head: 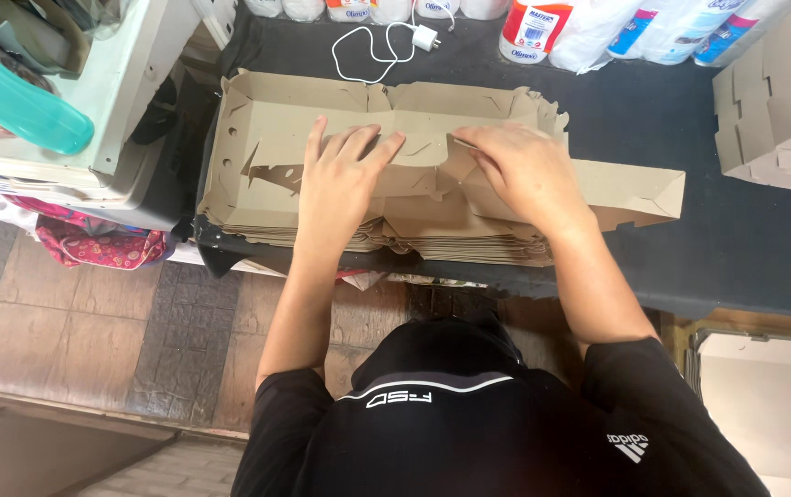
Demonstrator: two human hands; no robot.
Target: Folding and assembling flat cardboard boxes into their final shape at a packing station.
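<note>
Both hands press on the top flat cardboard box blank (414, 156) of a stack on the table (745, 239): left hand (345, 175) open flat, right hand (524, 170) seemingly pinching a flap. Box not yet folded.

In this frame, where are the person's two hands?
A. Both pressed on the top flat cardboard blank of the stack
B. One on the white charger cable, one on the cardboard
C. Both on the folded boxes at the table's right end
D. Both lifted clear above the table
A: the left hand lies flat and the right hand presses with bent fingers on the top cardboard blank of the stack on the black table.
</note>
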